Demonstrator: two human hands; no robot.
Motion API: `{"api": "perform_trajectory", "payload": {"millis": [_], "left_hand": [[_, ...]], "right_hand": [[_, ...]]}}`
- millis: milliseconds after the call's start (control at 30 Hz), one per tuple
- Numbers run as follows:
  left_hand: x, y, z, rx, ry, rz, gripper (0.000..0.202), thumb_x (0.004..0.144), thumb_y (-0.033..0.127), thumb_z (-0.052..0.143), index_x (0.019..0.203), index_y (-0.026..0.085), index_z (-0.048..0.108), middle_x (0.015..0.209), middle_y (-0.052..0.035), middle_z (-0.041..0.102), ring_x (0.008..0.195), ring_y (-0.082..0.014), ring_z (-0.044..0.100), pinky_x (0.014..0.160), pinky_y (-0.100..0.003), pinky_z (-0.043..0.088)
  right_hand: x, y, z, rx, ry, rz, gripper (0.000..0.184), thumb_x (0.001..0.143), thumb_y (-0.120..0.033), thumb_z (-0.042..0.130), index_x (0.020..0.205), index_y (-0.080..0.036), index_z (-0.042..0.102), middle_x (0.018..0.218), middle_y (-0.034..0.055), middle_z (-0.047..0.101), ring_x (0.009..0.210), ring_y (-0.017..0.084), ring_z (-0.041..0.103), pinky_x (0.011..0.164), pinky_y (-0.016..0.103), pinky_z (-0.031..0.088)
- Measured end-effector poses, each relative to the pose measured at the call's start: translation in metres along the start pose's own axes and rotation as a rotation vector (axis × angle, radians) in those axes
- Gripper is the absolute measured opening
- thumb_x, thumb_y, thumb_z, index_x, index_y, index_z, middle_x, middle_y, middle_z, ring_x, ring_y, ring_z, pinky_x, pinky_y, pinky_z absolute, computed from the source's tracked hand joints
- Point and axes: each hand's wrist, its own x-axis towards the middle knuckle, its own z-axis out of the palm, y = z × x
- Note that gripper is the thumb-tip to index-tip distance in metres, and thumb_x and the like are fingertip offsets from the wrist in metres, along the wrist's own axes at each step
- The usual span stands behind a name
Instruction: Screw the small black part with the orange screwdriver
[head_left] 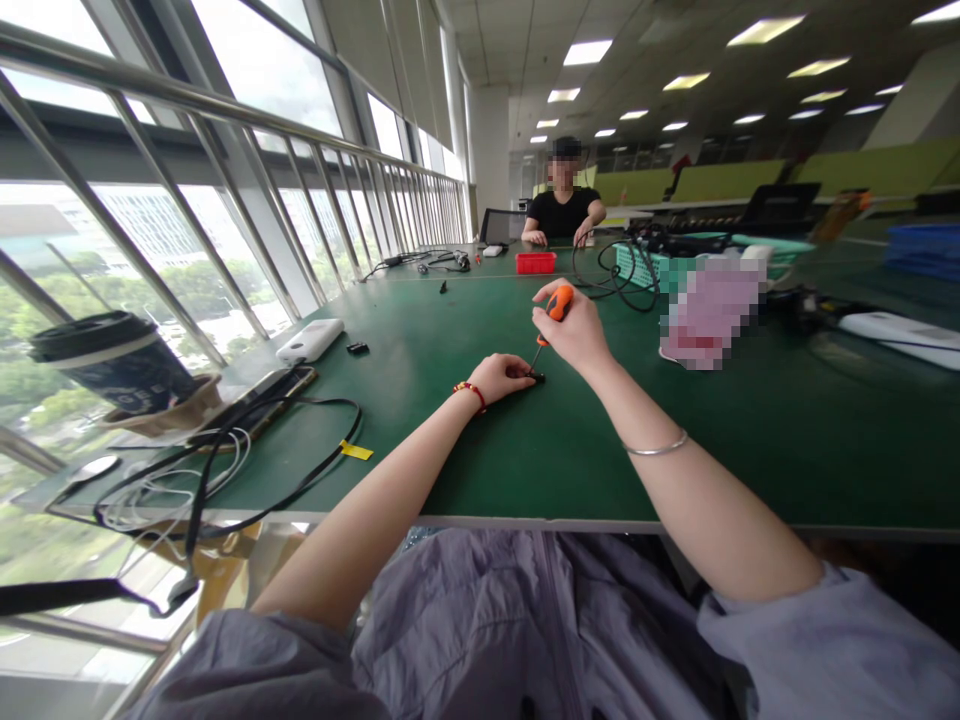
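Note:
My right hand (576,325) is closed around the orange and black handle of a screwdriver (558,302). Its thin shaft slants down to a small black part (537,377) on the green table. Low on the tabletop, my left hand (501,379) pinches that black part from the left side, with thumb and fingertips close to the screwdriver's tip. The fingers cover much of the part, so its exact kind cannot be made out. Whether the tip sits in a screw is too small to see.
Left of my arms on the green table (420,440) are a lidded paper cup (120,365), a phone (259,405), a white power bank (310,341) and looped cables (352,410). Ahead stand a red box (535,263) and a teal basket (637,268). A person (564,205) sits opposite.

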Motion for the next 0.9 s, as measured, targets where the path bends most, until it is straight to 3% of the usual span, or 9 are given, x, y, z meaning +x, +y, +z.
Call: {"api": "perform_trajectory", "payload": {"millis": [167,400,600,733,900], "left_hand": [[0.0004,-0.0017,0.0007,0.003,0.012,0.002,0.021,0.07,0.029,0.069,0.084,0.013,0.072,0.064,-0.0006,0.063,0.06,-0.0113,0.054,0.059,-0.023,0.043],[0.001,-0.0019,0.0005,-0.006,-0.001,0.004,0.022,0.071,0.029,0.069,0.085,0.013,0.072,0.065,-0.0009,0.063,0.061,-0.0114,0.054,0.058,-0.022,0.043],[0.0003,-0.001,0.0003,0.005,0.0,-0.004,0.023,0.071,0.029,0.068,0.087,0.012,0.073,0.067,-0.0015,0.064,0.062,-0.0116,0.054,0.06,-0.023,0.042],[0.0002,-0.001,0.0003,0.009,0.006,0.001,0.023,0.071,0.03,0.069,0.086,0.013,0.073,0.068,-0.0014,0.065,0.062,-0.0118,0.054,0.06,-0.023,0.042],[0.0005,-0.0013,0.0002,0.005,-0.001,-0.002,0.023,0.071,0.03,0.068,0.085,0.012,0.072,0.066,-0.0014,0.063,0.061,-0.0117,0.053,0.059,-0.023,0.042]], "right_hand": [[-0.0001,-0.0006,-0.0012,0.015,-0.002,-0.011,0.015,0.069,-0.033,0.054,0.08,-0.024,0.057,0.067,-0.0013,0.056,0.062,0.018,0.05,0.064,0.031,0.042],[-0.0013,-0.0016,-0.0015,-0.021,-0.001,0.014,0.028,0.068,-0.032,0.058,0.094,-0.025,0.055,0.072,-0.0006,0.059,0.064,0.02,0.055,0.063,0.033,0.043],[0.0003,0.0002,0.0,-0.073,0.007,0.045,0.028,0.073,-0.046,0.056,0.092,-0.025,0.054,0.071,0.0014,0.059,0.067,0.022,0.056,0.063,0.035,0.042],[0.0,0.0001,-0.0006,-0.052,-0.006,0.028,0.022,0.072,-0.038,0.057,0.09,-0.026,0.054,0.071,0.0005,0.059,0.068,0.022,0.056,0.063,0.034,0.042],[-0.0016,-0.0025,-0.0015,-0.082,-0.024,0.072,0.031,0.069,-0.034,0.059,0.098,-0.025,0.051,0.073,-0.0002,0.059,0.067,0.021,0.057,0.064,0.034,0.043]]}}
